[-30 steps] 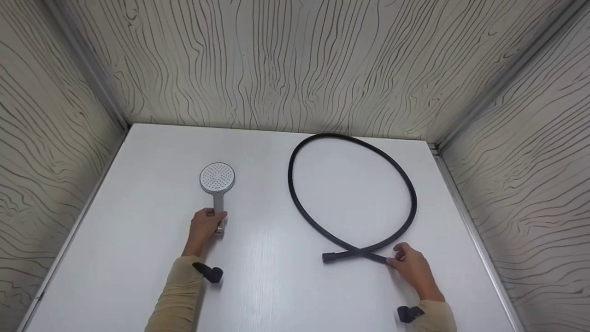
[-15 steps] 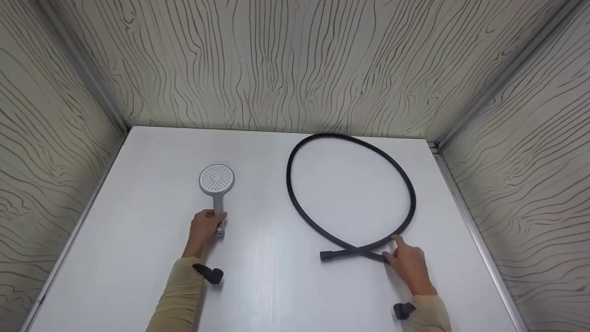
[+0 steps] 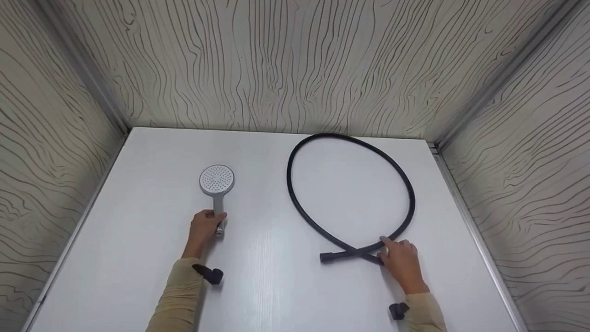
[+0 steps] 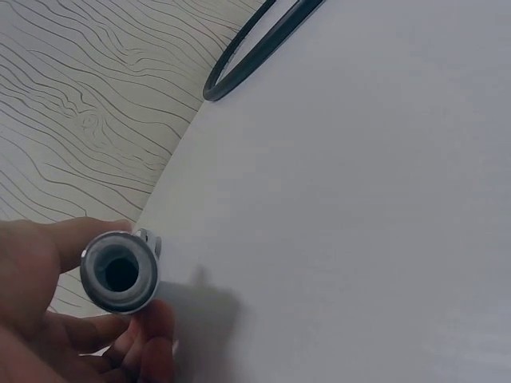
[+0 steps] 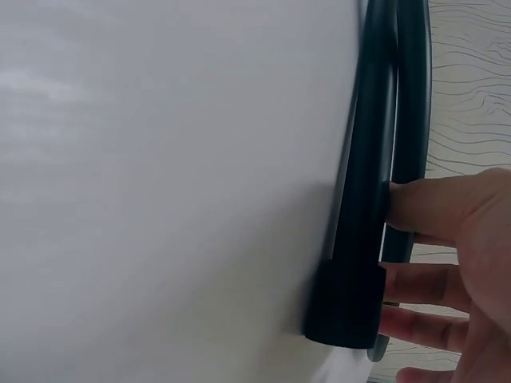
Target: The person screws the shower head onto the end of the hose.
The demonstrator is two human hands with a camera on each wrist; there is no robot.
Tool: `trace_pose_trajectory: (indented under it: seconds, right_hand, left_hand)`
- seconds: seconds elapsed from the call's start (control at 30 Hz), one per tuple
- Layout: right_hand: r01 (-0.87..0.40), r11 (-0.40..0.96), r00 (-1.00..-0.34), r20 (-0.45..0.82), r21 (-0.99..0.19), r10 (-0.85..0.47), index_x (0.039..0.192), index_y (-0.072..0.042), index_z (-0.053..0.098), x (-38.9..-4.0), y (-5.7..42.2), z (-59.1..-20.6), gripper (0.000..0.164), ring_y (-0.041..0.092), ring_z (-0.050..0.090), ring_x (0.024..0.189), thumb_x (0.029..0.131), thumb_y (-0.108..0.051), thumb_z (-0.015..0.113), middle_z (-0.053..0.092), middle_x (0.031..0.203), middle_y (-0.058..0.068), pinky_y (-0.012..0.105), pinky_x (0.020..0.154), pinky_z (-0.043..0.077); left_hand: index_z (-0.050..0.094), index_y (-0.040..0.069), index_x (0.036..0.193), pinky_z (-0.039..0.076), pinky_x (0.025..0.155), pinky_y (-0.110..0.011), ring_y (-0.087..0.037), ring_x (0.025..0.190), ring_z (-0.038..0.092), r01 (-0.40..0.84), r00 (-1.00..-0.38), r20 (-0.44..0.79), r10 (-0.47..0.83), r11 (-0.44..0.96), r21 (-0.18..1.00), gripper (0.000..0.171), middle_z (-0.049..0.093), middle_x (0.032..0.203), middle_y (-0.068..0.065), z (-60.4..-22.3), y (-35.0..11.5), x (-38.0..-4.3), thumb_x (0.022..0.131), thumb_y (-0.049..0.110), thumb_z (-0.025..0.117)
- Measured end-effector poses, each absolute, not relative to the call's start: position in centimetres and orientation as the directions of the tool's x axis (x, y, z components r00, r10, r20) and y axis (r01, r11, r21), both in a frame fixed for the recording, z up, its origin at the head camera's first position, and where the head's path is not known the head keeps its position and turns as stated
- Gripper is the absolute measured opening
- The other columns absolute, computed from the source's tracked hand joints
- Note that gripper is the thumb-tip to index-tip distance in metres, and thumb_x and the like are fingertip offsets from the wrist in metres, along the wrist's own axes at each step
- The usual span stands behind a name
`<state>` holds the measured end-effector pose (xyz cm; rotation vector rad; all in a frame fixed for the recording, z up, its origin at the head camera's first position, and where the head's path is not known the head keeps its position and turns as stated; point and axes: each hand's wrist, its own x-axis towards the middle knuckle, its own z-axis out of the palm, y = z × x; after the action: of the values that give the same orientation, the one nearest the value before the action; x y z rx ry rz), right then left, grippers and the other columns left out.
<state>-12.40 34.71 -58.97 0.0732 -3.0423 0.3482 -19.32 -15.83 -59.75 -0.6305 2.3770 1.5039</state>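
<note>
My left hand (image 3: 205,226) grips a hand shower head (image 3: 217,179) by its grey handle, its round spray face turned up. In the left wrist view the handle's threaded end (image 4: 120,273), with a dark hole, points at the camera between thumb and fingers. A black shower hose (image 3: 289,173) lies in a loop, crossing itself near the front. My right hand (image 3: 402,263) is at the hose's right end, thumb and forefinger apart and touching it. In the right wrist view the fingers reach fairly straight to the hose's end collar (image 5: 343,303); the fingertips are partly hidden.
All this is on a white tabletop (image 3: 262,203), with wood-grain patterned walls (image 3: 272,64) behind and at both sides. The hose's other collar (image 3: 326,257) lies left of the crossing. The loop's far side lies close to the back edge.
My right hand has moved left along the hose towards the crossing, its thumb and forefinger spreading from a pinch. My left hand and the shower head have stayed put.
</note>
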Motion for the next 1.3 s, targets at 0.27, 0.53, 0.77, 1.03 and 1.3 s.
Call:
trace_pose_trajectory:
  seconds: [0.27, 0.53, 0.77, 1.03, 1.3]
  right_hand:
    - [-0.169, 0.974, -0.979, 0.142, -0.151, -0.148, 0.096, -0.014, 0.076, -12.6, 33.3, -59.4, 0.023, 0.023, 0.052, 0.071, 0.074, -0.012, 0.081, 0.07, 0.078, 0.007, 0.042, 0.068, 0.045]
    - [-0.175, 0.974, -0.974, 0.169, -0.146, -0.15, 0.093, -0.013, 0.077, -12.6, 32.4, -59.3, 0.023, 0.019, 0.043, 0.07, 0.071, -0.011, 0.083, 0.049, 0.077, 0.003, 0.033, 0.061, 0.037]
    - [-0.287, 0.947, -0.938, 0.243, -0.145, -0.247, 0.089, -0.013, 0.077, -12.6, 32.2, -59.7, 0.022, 0.023, 0.054, 0.083, 0.069, -0.007, 0.084, 0.062, 0.088, 0.004, 0.041, 0.076, 0.047]
    - [-0.446, 0.876, -0.883, 0.252, -0.185, -0.396, 0.085, -0.016, 0.076, -12.7, 32.1, -60.1, 0.022, 0.017, 0.059, 0.078, 0.069, 0.0, 0.078, 0.067, 0.076, -0.004, 0.036, 0.079, 0.048]
    - [-0.43, 0.882, -0.882, 0.301, -0.195, -0.363, 0.08, -0.013, 0.076, -12.7, 32.1, -59.8, 0.019, 0.018, 0.059, 0.074, 0.066, 0.0, 0.08, 0.064, 0.073, -0.002, 0.034, 0.072, 0.05]
  left_hand:
    - [0.048, -0.007, 0.135, 0.052, 0.089, -0.037, -0.029, 0.105, 0.063, -0.475, -0.88, -0.422, -0.219, 0.37, 0.798, 0.058, 0.062, 0.123, -0.024, -59.6, -15.7, -19.1, 0.094, 0.033, 0.059]
    - [0.048, -0.007, 0.135, 0.051, 0.089, -0.038, -0.028, 0.104, 0.063, -0.483, -0.875, -0.432, -0.217, 0.366, 0.795, 0.058, 0.062, 0.122, -0.024, -59.4, -15.6, -19.0, 0.094, 0.032, 0.059]
    - [0.047, -0.008, 0.135, 0.05, 0.093, -0.041, -0.031, 0.107, 0.062, -0.468, -0.883, -0.419, -0.209, 0.37, 0.803, 0.059, 0.061, 0.123, -0.026, -59.5, -15.5, -19.1, 0.095, 0.032, 0.058]
    - [0.045, -0.009, 0.137, 0.048, 0.097, -0.043, -0.034, 0.112, 0.061, -0.467, -0.884, -0.42, -0.207, 0.362, 0.807, 0.061, 0.06, 0.126, -0.026, -59.8, -15.5, -19.3, 0.095, 0.034, 0.058]
    - [0.045, -0.008, 0.138, 0.049, 0.096, -0.044, -0.033, 0.111, 0.06, -0.488, -0.873, -0.439, -0.214, 0.367, 0.792, 0.061, 0.062, 0.124, -0.024, -59.7, -15.6, -19.4, 0.096, 0.035, 0.057]
